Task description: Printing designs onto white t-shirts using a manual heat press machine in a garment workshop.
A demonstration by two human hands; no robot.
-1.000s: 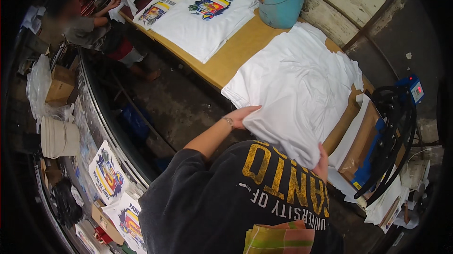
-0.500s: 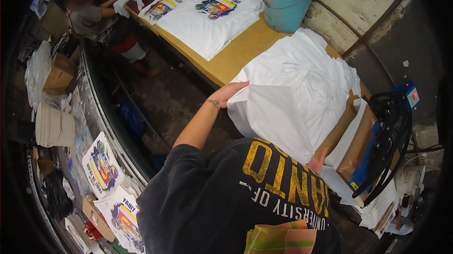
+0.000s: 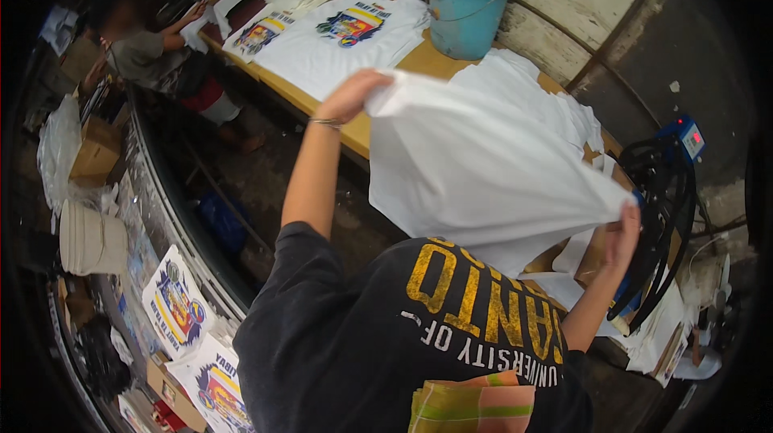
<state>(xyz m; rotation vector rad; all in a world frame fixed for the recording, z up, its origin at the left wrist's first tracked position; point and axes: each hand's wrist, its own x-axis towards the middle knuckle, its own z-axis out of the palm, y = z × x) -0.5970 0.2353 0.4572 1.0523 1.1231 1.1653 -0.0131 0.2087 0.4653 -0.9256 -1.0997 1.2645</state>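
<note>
Head view — garment workplace, seen from above

Item: white cloth (image 3: 475, 159), plain, stretched on a slant between two bare hands, in front of the table's near edge and partly covering the view of the pile behind; whether it touches that pile cannot be told

Left hand (image 3: 354, 96): raised, slightly blurred, fingers closed on the cloth's upper left corner; bracelet (image 3: 326, 121) at the wrist

Right hand (image 3: 622, 240): lower, well apart from the left, fingers closed on the cloth's right-hand end, near black cables (image 3: 656, 167) and a blue control box (image 3: 687, 139) with a lit red display

Table (image 3: 420, 61), tan top: heaped white garments (image 3: 564, 115) toward the right; printed white T-shirt (image 3: 338, 51) laid flat farther left; nested light-blue pails (image 3: 460, 18) at the far edge, between the two

Wearer: black T-shirt (image 3: 314, 336) with yellow and white lettering; checked cloth (image 3: 471, 405) in green and orange at the lower edge

Left side: cream pail (image 3: 93, 240), cardboard box (image 3: 97, 151), black plastic bag (image 3: 103, 352), two printed white pieces (image 3: 175, 300) — one overlapping the other's lower edge

Upper left: a co-worker (image 3: 149, 55) in a grey top, one arm reaching to the table's far end
</note>
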